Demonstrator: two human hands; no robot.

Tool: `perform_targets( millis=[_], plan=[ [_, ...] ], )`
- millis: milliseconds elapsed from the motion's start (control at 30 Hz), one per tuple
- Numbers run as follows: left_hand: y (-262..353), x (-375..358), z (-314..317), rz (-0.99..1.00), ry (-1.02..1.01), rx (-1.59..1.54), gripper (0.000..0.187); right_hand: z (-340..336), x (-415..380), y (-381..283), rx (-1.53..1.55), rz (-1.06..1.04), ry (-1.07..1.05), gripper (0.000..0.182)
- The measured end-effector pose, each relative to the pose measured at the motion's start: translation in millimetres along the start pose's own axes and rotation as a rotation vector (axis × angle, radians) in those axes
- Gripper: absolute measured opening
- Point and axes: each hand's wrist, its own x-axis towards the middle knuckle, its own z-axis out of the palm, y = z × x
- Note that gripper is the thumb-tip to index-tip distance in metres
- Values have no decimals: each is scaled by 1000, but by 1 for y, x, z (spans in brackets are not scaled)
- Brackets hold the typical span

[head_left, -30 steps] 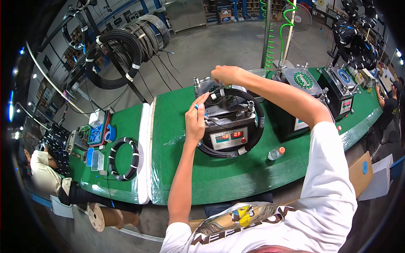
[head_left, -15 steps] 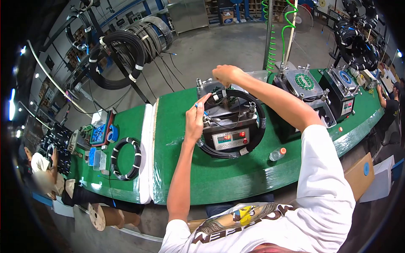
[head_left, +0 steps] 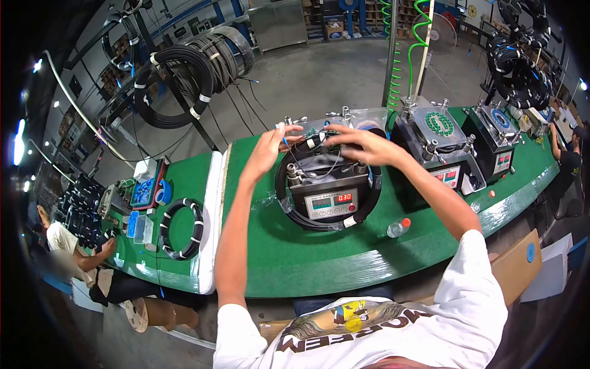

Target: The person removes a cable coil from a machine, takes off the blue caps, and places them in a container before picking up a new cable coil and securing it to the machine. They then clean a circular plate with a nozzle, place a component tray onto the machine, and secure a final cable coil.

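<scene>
Head view: my left hand [head_left: 265, 149] pinches a blue-tipped cable end [head_left: 283, 136] above the heating machine [head_left: 329, 184] on the green bench [head_left: 295, 246]. My right hand [head_left: 362, 145], fingers spread and unclenched, rests over the black cable coil [head_left: 289, 203] encircling that machine.

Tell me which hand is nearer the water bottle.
Right. The right hand is over the machine's top, up and left of the bottle; the left hand is farther left, at the cable coil's edge.

left hand [head_left: 265, 149] pinches blue-tipped cable end, frame centre | right hand [head_left: 362, 145] over black cable coil [head_left: 289, 203] | coil rings machine [head_left: 329, 187] | green bench [head_left: 295, 252]
</scene>
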Motion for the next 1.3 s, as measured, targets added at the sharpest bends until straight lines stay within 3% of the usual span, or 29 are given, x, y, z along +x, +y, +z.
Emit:
perform_targets(
  millis=[67,300,333,433,467,533,567,600,700,733,867,1000,1100,1300],
  plan=[
    [16,18,-7,-87,-51,67,64,5,-7,-14,-60,-4,78,25],
    [20,73,-2,-293,-173,111,64,27,5,15,190,62,374,21],
    [19,75,4,-314,-132,108,69,32,9,18,150,3,478,23],
    [11,78,8,-382,-99,71,75,27,20,23,118,77,462,29],
    [5,79,6,-378,-70,126,86,30,24,22,167,87,478,38],
    [1,75,2,-357,50,198,92,30,27,17,173,111,476,41],
    [-1,72,0,-345,110,232,95,29,28,16,175,122,474,42],
    [3,65,-2,-314,183,259,83,29,28,15,185,120,481,43],
    [-48,78,-22,235,625,563,57,30,30,14,196,107,498,46],
    [-25,65,-17,299,560,339,38,30,30,16,184,100,499,46],
    [31,31,1,563,490,225,33,32,32,19,208,136,495,48],
    [44,22,-16,814,330,956,27,32,31,20,244,137,511,47],
    [32,33,-25,851,261,1078,24,31,31,20,250,132,520,47],
    [3,87,-19,389,47,460,24,35,22,25,385,154,479,44]
  ],
)
